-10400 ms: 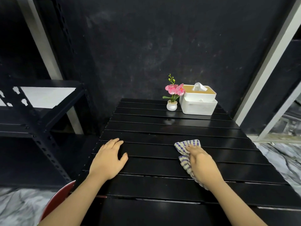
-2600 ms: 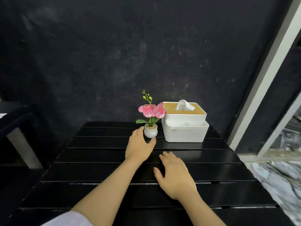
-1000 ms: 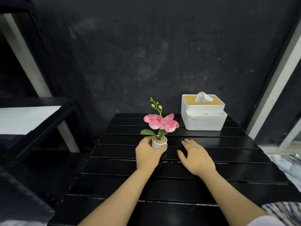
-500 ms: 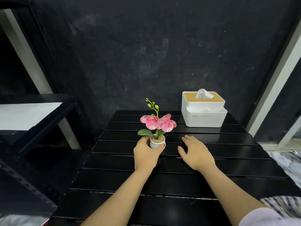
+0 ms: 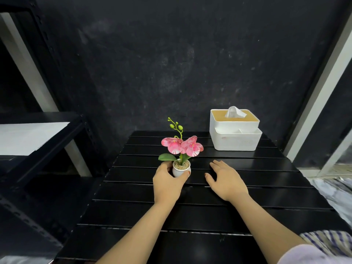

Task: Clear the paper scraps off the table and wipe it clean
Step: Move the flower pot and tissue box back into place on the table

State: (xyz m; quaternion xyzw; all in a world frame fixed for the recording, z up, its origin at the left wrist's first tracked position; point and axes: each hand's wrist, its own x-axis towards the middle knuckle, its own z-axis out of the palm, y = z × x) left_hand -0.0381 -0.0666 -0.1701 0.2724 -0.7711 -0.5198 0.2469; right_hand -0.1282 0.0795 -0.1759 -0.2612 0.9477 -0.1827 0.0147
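Observation:
A black slatted table (image 5: 257, 189) fills the lower middle of the head view. My left hand (image 5: 167, 182) is wrapped around the small white pot of a pink artificial flower (image 5: 181, 149), which stands upright near the table's middle. My right hand (image 5: 225, 181) lies flat on the slats just right of the pot, fingers spread, holding nothing. A blue-and-white striped cloth (image 5: 331, 241) lies at the table's near right corner, behind my right forearm. No paper scraps are visible on the table.
A white tissue box (image 5: 235, 134) with a tan lid stands at the table's far right, against the dark wall. A black metal shelf (image 5: 40, 136) with a white board stands to the left. Marbled floor (image 5: 339, 195) shows on the right.
My left hand took hold of the flower pot at the back beside the tissue box and brought it toward the table's middle. The cloth left my right hand and now lies at the near right corner.

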